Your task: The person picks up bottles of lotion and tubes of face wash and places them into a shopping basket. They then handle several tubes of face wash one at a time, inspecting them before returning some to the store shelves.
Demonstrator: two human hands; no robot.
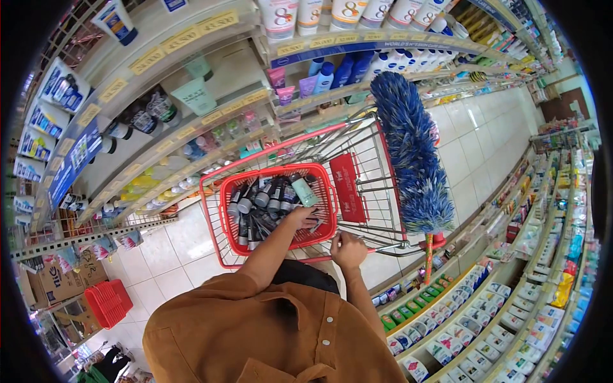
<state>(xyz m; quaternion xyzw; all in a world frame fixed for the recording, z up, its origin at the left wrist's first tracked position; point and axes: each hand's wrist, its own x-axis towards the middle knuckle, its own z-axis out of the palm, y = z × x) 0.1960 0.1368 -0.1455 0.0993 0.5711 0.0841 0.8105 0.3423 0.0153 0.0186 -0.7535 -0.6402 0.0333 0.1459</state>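
Observation:
A red plastic basket (279, 171) sits inside a wire shopping cart (211, 220) with red edges. Dark bottles and tubes with grey caps (273, 205) fill the basket, and a pale green tube (304, 191) lies on top at its right side. My left hand (303, 218) reaches over the near side into the basket, just below the green tube. Its fingers are stretched out over the items, with no clear grip on any of them. My right hand (348, 249) is curled closed at the cart's near rim, right of the basket.
A blue fluffy duster (412, 147) stands upright at the cart's right end. Shelves of tubes and bottles (325, 76) run along the far side. Low shelves of packaged goods (460, 319) curve along the right. Stacked red baskets (108, 303) stand on the floor at left.

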